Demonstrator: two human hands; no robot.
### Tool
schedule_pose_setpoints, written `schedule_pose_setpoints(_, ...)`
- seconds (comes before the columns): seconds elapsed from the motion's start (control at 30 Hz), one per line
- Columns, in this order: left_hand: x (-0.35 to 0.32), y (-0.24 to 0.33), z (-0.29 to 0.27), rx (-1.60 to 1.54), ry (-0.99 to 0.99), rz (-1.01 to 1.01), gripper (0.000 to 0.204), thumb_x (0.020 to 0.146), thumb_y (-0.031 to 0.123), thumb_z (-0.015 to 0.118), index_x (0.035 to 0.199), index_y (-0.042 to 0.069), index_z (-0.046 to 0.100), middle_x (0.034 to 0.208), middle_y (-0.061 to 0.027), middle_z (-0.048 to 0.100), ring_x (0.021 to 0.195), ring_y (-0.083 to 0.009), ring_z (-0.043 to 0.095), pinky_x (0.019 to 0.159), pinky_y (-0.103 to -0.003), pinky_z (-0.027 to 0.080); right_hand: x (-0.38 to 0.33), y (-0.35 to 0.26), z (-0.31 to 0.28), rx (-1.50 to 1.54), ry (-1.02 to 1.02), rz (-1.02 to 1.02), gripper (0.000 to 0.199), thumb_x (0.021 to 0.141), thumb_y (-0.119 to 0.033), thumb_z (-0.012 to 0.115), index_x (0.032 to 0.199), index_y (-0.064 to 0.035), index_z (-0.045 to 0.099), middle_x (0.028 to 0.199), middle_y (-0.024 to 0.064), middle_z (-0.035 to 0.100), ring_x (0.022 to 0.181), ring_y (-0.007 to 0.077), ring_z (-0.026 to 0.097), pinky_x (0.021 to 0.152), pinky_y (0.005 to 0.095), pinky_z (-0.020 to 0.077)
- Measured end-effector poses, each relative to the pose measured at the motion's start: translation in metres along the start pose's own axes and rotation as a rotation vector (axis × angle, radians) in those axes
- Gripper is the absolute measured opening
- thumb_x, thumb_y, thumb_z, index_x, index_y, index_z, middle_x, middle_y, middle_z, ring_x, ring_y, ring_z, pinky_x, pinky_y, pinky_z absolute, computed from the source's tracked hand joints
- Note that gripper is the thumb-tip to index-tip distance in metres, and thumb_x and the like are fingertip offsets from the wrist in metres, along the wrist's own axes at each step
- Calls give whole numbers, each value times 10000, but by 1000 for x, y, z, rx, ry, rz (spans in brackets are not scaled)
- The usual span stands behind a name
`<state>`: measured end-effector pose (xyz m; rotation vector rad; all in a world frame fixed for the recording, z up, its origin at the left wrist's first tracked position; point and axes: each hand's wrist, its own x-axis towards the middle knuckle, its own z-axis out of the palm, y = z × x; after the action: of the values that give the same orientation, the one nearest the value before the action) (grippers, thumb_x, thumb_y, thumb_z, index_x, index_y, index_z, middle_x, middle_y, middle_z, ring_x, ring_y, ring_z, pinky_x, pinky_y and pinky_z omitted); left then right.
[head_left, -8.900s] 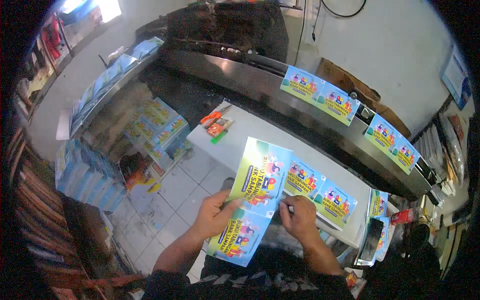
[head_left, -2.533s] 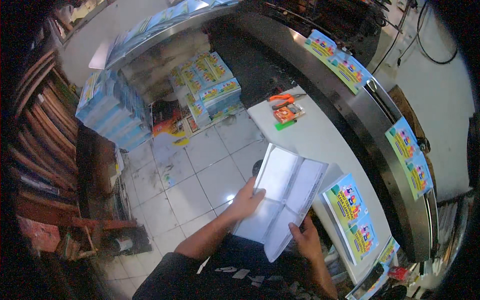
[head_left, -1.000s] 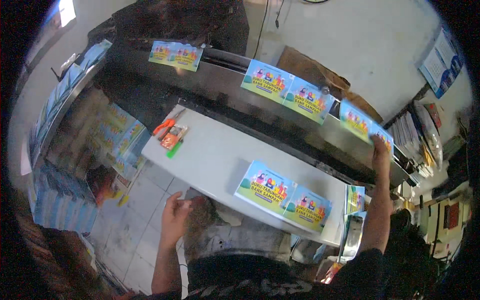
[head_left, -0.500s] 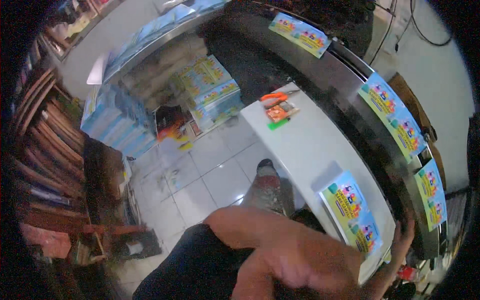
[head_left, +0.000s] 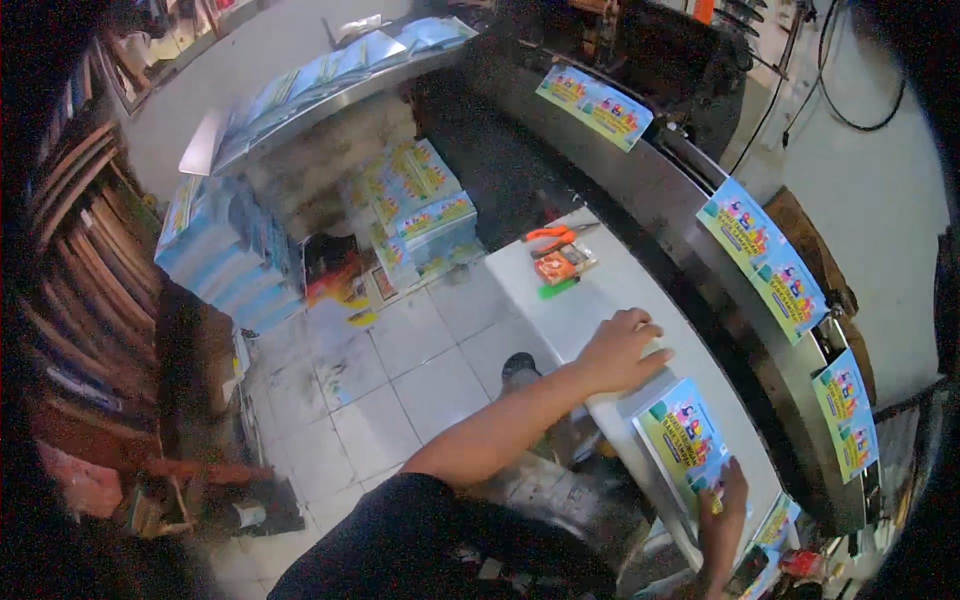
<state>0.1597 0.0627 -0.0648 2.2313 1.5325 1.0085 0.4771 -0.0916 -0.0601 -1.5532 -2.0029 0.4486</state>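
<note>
A stack of printed booklets or sheets [head_left: 690,435], blue and yellow with cartoon figures, lies on a narrow white tabletop [head_left: 640,290]. My left hand [head_left: 628,350] rests on that white surface just past the far end of the stack, its fingers spread and slightly bent, holding nothing. At the near end, my right hand [head_left: 722,505] touches the top cover with bent fingers. A bit of yellow print shows between its thumb and fingers.
Orange-handled pliers [head_left: 552,237], a small orange packet [head_left: 556,266] and a green object [head_left: 558,288] lie farther along the table. Matching printed pieces hang along a curved metal rail [head_left: 690,205] to the right. Tall printed stacks [head_left: 430,220] stand on the tiled floor.
My left hand has drawn back from the lower right to the far end of the stack. My right hand now shows at its near end. The view has shifted slightly.
</note>
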Motion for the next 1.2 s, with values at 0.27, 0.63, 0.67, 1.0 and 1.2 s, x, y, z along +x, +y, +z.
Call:
schedule_pose_setpoints(0.27, -16, 0, 87, 307, 53, -21, 560, 940, 406, 514, 1247, -62, 546, 1375, -219, 479, 1297, -337, 428, 1077, -450, 357, -21, 85, 41, 169, 139, 161, 611, 712, 56, 715, 1284, -19, 516, 1411, 235, 444, 1312, 407, 425, 1092, 469, 357)
schedule_pose_setpoints(0.63, -17, -10, 93, 187, 146, 16, 329, 919, 237, 540, 965, -60, 675, 1177, -221, 627, 1182, -336, 545, 1072, -408, 396, -18, 76, 26, -266, 71, -74, 571, 729, 26, 713, 1269, -24, 535, 1391, 240, 471, 1303, 416, 436, 1106, 484, 330)
schedule_pose_setpoints(0.67, -16, -10, 93, 170, 153, 17, 303, 908, 219, 554, 936, -55, 680, 1161, -217, 635, 1163, -335, 560, 1059, -406, 412, -18, 77, 27, -272, 61, -45, 568, 728, 26, 713, 1266, -25, 537, 1389, 239, 474, 1300, 414, 439, 1105, 481, 332)
schedule_pose_setpoints(1.0, -19, -10, 91, 152, 181, -12, 267, 890, 196, 573, 929, -45, 681, 1167, -212, 640, 1170, -345, 563, 1040, -412, 435, -18, 71, 23, -249, 55, -20, 513, 753, 3, 709, 1242, -16, 556, 1391, 240, 474, 1308, 412, 432, 1108, 468, 331)
schedule_pose_setpoints(1.2, -16, -5, 86, 121, 160, -23, 268, 891, 187, 568, 941, -52, 676, 1157, -215, 641, 1162, -352, 565, 1043, -415, 433, -16, 58, 14, -235, 45, 10, 539, 749, -43, 737, 1256, -19, 554, 1425, 241, 445, 1336, 412, 405, 1119, 467, 321)
